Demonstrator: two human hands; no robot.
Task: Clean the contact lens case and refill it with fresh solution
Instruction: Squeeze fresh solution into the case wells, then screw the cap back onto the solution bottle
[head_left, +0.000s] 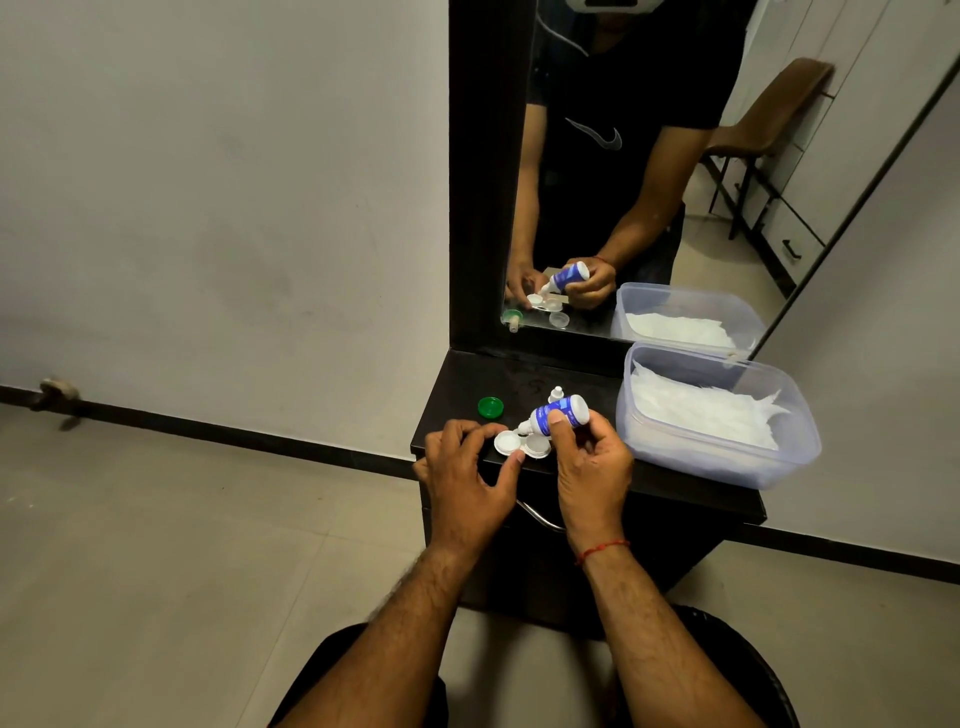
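A white contact lens case (521, 445) with two open round wells lies near the front edge of the dark dresser top (467, 395). My left hand (467, 470) pinches its left well between thumb and fingers. My right hand (592, 467) grips a small blue-and-white solution bottle (558, 414), tipped down to the left with its nozzle over the left well. A green lid (490, 407) lies on the top to the left. A small white cap (557, 394) stands just behind the bottle.
A clear plastic tub (727, 457) with white tissues fills the right side of the dresser top. A mirror (649, 171) stands at the back, showing the hands. A metal drawer handle (540, 516) sits below the top. Tiled floor lies to the left.
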